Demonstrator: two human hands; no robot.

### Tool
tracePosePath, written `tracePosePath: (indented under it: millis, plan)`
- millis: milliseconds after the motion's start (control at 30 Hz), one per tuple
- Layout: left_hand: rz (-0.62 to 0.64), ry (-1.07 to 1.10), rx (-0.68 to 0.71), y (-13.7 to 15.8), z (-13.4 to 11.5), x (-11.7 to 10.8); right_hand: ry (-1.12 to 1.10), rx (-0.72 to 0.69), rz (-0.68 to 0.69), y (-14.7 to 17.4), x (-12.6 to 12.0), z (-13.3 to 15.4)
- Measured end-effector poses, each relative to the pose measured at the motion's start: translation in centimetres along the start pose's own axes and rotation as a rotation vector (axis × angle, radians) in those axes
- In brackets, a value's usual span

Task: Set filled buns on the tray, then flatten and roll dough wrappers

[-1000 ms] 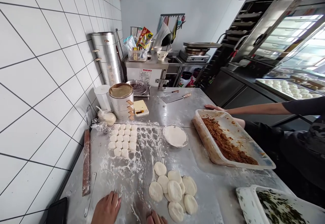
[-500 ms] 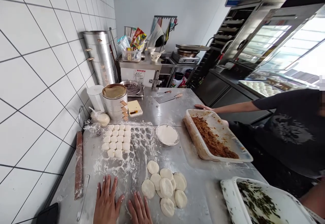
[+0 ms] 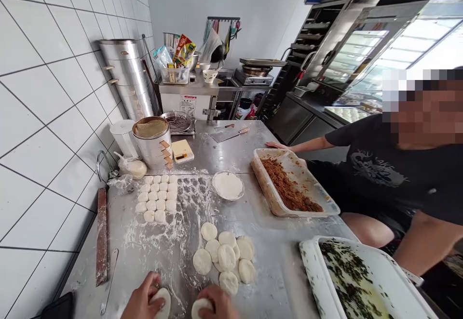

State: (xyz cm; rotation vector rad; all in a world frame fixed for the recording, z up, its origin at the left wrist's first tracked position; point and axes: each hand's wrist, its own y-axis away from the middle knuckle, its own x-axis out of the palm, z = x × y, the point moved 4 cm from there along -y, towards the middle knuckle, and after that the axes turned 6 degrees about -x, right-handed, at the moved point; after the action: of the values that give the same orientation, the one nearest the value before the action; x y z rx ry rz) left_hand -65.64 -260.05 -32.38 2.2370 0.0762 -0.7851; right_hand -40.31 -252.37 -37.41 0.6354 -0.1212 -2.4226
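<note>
At the table's near edge my left hand (image 3: 142, 299) is closed on a flattened dough round (image 3: 163, 303), its thumb on top. My right hand (image 3: 219, 302) grips a second dough round (image 3: 201, 306), partly hidden by the fingers and the frame's lower edge. Just beyond my right hand lies a loose pile of flat dough rounds (image 3: 226, 257), overlapping one another. Farther off on the left, small dough pieces (image 3: 156, 194) sit in rows on the floured steel table (image 3: 278, 261).
A bowl of flour (image 3: 228, 185) stands mid-table. On the right are a tub of brown filling (image 3: 260, 179) and a white tub of greens (image 3: 311, 271), with a co-worker (image 3: 376, 169) beside them. A wooden stick (image 3: 102, 237), a steamer (image 3: 152, 145) and a cleaver (image 3: 231, 136) also lie about.
Both hands were lying flat with fingers spread; now their fingers are curled around dough rounds. The view has shifted to the right, showing more of the co-worker.
</note>
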Motion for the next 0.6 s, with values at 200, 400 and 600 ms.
tracePosePath:
  millis: [200, 400, 600]
  plan:
    - [-0.002, 0.193, 0.199, -2.0, -7.4, 0.2, 0.066, -0.025, -0.414, -4.0, -11.8, 3.2]
    - [-0.791, -0.105, 0.085, -9.4, -8.0, -9.2, 0.390, -0.299, -0.289, -13.4, -2.6, 13.0]
    - [-0.774, -0.263, 0.061, -13.8, -5.7, -12.0, 0.484, -0.409, -0.119, -22.9, 6.7, 16.2]
